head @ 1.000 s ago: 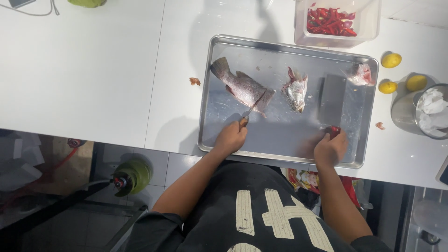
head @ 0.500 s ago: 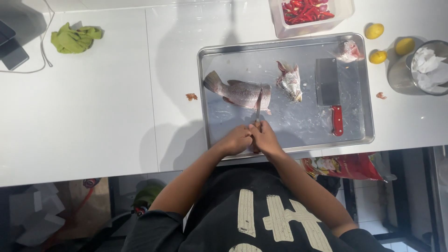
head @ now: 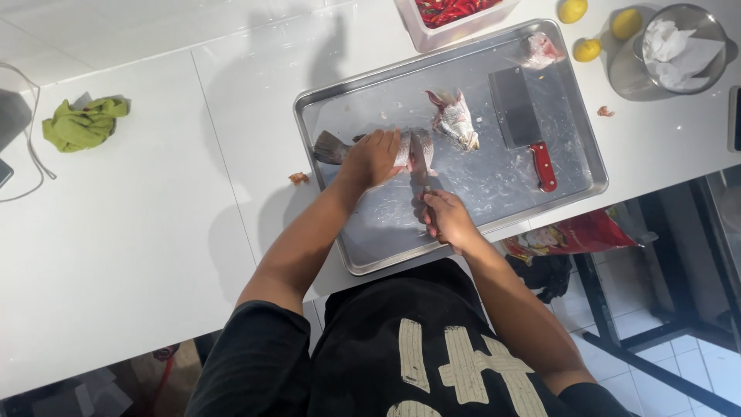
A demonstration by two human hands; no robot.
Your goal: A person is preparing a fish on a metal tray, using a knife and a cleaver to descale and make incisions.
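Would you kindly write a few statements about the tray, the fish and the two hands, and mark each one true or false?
1. The left hand presses on the fish in the tray. True.
2. The right hand holds the cleaver. False: the cleaver lies alone in the tray, and the right hand holds a small knife at the fish.
3. A green cloth lies on the counter outside the tray. True.
4. The fish head lies on the counter. False: it lies inside the tray, between the fish and the cleaver.
5. The red chillies are in a white tub beyond the tray. True.
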